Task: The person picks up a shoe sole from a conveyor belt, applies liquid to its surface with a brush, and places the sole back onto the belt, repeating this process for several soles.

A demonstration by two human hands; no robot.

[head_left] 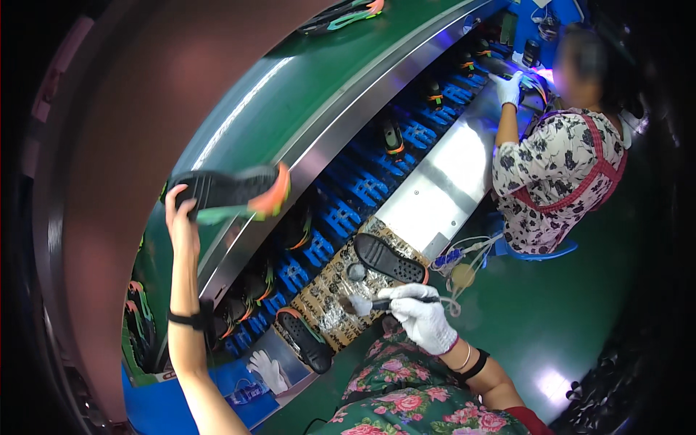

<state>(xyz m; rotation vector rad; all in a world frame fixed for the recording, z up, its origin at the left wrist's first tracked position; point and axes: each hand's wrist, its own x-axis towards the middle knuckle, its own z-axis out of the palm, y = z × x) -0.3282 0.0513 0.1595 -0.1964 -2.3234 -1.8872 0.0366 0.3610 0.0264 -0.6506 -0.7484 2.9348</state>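
Observation:
My bare left hand (181, 221) reaches out over the green belt, its fingers closed on one end of a shoe sole (230, 190). That sole is black with an orange end and a pale green edge, slightly blurred. In a white glove, my right hand (422, 319) grips the dark handle of a brush (359, 304), whose pale bristles are over the taped brown worktop (326, 319). Just beyond the bristles is a small round grey pot (356, 272). One black sole (388, 259) lies past the pot; another black sole (304, 341) lies at the worktop's near left.
A metal rail (319, 134) borders the green conveyor belt (239, 138). Alongside runs a lower line of blue holders (370, 187) carrying several soles. A co-worker (558, 167) sits at the far right, handling a sole. A loose white glove (268, 371) lies at the near left.

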